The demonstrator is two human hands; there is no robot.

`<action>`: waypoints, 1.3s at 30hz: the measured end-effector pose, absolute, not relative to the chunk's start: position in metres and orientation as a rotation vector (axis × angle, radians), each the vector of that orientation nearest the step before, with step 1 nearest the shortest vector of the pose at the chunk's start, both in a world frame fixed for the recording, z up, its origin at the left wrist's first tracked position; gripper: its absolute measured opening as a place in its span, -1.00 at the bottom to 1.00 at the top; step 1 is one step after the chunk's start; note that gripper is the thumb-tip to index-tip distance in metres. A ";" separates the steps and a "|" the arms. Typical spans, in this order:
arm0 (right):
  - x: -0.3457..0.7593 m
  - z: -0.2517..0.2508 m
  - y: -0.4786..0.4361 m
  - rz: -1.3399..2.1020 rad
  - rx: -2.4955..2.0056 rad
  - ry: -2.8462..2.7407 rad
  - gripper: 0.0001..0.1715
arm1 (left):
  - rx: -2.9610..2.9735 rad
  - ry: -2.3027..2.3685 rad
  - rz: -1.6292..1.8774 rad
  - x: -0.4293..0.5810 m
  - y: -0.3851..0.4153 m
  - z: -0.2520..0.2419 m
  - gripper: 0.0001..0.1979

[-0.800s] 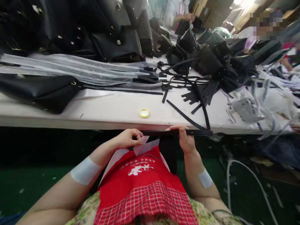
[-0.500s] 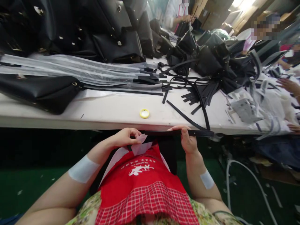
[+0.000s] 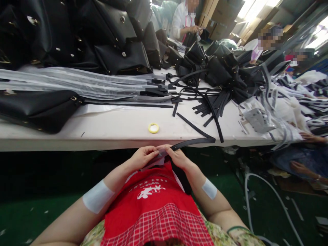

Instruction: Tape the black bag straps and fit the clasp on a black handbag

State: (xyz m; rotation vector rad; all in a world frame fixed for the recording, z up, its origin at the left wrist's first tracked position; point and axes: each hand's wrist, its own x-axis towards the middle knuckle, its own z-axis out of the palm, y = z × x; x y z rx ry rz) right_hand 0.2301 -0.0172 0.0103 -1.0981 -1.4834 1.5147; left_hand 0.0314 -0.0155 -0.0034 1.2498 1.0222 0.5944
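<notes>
Pinching long, flat, black leather-look strap (image 3: 193, 141), held just in front of the straight-edged white worktop (image 3: 120, 130): R hand (image 3: 178, 158) grip closed on strap, L hand (image 3: 144, 158) grip closed on thin, translucent whitish film (image 3: 160, 160) at strap. Prob. best: keep strap flat + steady, film smooth w/o creases. Strap's far part reaches worktop edge; small yellow ring-shaped item (image 3: 153, 131), poss. tape, sits nearby.

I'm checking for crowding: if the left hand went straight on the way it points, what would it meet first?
Most likely the right hand, close beside the left hand at the black strap; depth leaves it unclear whether they already touch.
</notes>
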 end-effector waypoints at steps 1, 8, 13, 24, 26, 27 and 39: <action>0.227 0.005 -0.016 1.576 -1.095 -1.406 -0.50 | 1.271 1.070 0.627 0.033 -0.017 -0.004 -0.63; 0.256 0.005 0.007 1.561 -1.020 -0.714 -0.37 | 1.475 1.225 0.622 0.014 -0.016 -0.001 -0.64; 0.215 -0.006 -0.008 1.771 -1.062 -0.788 -0.41 | 1.552 1.211 0.696 0.032 -0.012 0.005 -0.65; 0.224 0.000 0.005 1.671 -1.074 -0.829 -0.38 | 1.540 1.201 0.746 0.039 -0.009 0.009 -0.63; 0.213 0.000 0.003 1.772 -1.045 -0.842 -0.37 | 1.539 1.188 0.815 0.043 -0.009 0.012 -0.64; 0.213 0.002 0.005 1.767 -1.027 -0.823 -0.37 | 1.551 1.199 0.824 0.043 -0.009 0.012 -0.64; 0.215 0.015 0.014 1.659 -1.060 -0.985 -0.46 | 1.659 1.238 0.828 0.037 -0.006 0.013 -0.68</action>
